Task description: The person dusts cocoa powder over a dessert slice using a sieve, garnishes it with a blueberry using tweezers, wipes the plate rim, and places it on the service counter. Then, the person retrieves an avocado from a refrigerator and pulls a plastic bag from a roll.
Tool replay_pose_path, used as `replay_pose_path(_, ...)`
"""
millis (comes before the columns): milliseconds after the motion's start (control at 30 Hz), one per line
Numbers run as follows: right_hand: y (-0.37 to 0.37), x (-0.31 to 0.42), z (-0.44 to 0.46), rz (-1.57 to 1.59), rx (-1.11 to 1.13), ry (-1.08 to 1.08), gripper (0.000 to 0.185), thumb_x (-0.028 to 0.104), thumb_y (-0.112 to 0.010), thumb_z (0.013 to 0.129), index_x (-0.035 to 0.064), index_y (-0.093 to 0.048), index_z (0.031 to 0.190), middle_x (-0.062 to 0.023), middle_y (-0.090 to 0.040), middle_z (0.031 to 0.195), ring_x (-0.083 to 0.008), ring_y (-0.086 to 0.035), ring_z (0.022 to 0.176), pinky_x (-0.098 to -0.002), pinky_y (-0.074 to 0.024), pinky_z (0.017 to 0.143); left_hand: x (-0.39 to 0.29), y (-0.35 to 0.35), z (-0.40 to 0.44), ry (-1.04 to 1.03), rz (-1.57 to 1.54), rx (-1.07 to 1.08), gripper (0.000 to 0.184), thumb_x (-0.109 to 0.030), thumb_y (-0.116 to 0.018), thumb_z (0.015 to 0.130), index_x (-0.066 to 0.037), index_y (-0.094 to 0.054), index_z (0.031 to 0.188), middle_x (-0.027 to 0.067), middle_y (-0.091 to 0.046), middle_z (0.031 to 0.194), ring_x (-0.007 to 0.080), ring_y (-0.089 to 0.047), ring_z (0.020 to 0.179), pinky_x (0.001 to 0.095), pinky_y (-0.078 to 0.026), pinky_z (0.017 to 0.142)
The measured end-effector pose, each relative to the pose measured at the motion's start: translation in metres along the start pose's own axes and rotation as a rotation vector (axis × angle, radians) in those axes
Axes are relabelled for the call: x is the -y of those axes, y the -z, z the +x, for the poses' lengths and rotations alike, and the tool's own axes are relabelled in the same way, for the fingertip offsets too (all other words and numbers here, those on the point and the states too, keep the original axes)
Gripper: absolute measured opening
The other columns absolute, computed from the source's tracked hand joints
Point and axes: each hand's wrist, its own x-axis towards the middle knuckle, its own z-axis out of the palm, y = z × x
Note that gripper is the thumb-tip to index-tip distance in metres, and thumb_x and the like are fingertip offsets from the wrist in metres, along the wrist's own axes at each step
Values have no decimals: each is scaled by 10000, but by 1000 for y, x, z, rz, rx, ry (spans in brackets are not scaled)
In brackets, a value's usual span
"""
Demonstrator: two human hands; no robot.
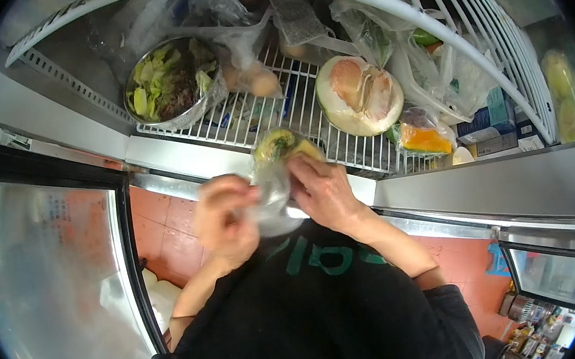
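Observation:
Just in front of the fridge shelf, a clear plastic bag [275, 191] hangs between my hands, with yellow-green produce [277, 142] in its upper end; its exact kind is unclear. My right hand [323, 190] is closed on the bag, fingers curled against the produce side. My left hand [227, 216] is blurred by motion, its fingers pinched at the bag's loose, crumpled part. Behind my right hand, a cut pomelo [360, 95] with its pink flesh showing rests on the wire shelf [303, 95].
A metal bowl [188, 116] of leafy greens sits at the shelf's left, next to bagged eggs [263, 83]. Wrapped orange squash [425, 140] and boxes [496, 121] stand to the right. A white wire rack [417, 18] curves overhead. An open glass door [53, 257] is at left.

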Motion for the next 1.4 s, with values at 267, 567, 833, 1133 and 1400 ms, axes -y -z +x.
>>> replay_pose_path(267, 6, -24, -2, 144, -86, -265, 150, -84, -577, 700, 16, -532, 804, -72, -489, 642, -149, -500, 547, -266, -404, 504, 29, 36, -13, 738, -392, -20, 110, -57, -567, 846, -3, -571, 943, 80, -577, 786, 156, -554, 664, 280, -455, 697)
replay_pose_path(567, 15, -16, -17, 142, -288, -241, 117, -64, -567, 764, 11, -575, 854, -17, -539, 717, -62, -476, 572, -201, -387, 505, 43, -24, -8, 196, -48, 249, 197, 47, -620, 675, 13, -629, 868, 105, -613, 931, 269, -559, 898, 331, -429, 820)
replay_pose_path(833, 20, -21, -33, 355, -267, -507, 107, -44, -525, 816, 5, -503, 908, 3, -510, 704, -53, -487, 550, -192, -396, 497, 14, 1, 20, 268, 101, 213, 353, 46, -664, 555, -31, -643, 900, 76, -551, 1065, 247, -486, 998, 350, -385, 870)
replay_pose_path(1133, 27, -30, -28, 561, -484, -589, 60, 22, -474, 880, 23, -490, 938, -3, -506, 746, -51, -455, 560, -165, -333, 476, 42, 48, 5, 823, -545, 211, 191, 32, -667, 620, -17, -595, 789, 74, -557, 894, 205, -517, 889, 323, -420, 779)
replay_pose_path(1400, 44, -12, -27, 95, -323, -459, 205, -43, -515, 790, -14, -504, 992, -90, -574, 838, -141, -553, 740, -248, -469, 665, 8, 29, 19, -76, 81, 53, 183, -79, -675, 672, 1, -514, 705, 96, -499, 764, 236, -497, 710, 324, -402, 614)
